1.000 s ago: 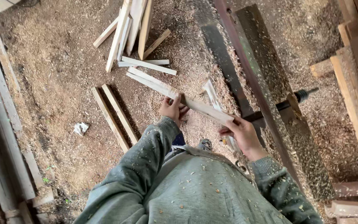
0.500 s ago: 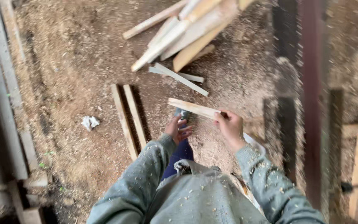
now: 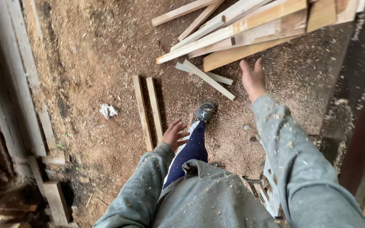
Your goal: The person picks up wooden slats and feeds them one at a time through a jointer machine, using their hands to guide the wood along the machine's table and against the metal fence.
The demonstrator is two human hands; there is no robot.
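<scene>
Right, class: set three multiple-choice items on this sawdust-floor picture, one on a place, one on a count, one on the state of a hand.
1. Where does the crumpled white scrap of paper lie?
A. On the heap of pale sawn planks
B. On the sawdust floor, left of the pair of slats
C. In the right hand

2. How many narrow wooden slats lie side by side by the left hand?
A. Two
B. Four
C. Six

3. What state is the right hand in?
A. Closed on a plank
B. Open and empty
C. Hidden in a sleeve

Answers: 1 B, the scrap lies alone on the sawdust floor; 2 A, two parallel slats show; 3 B, its fingers spread with nothing held, below the heap of pale sawn planks.
</scene>
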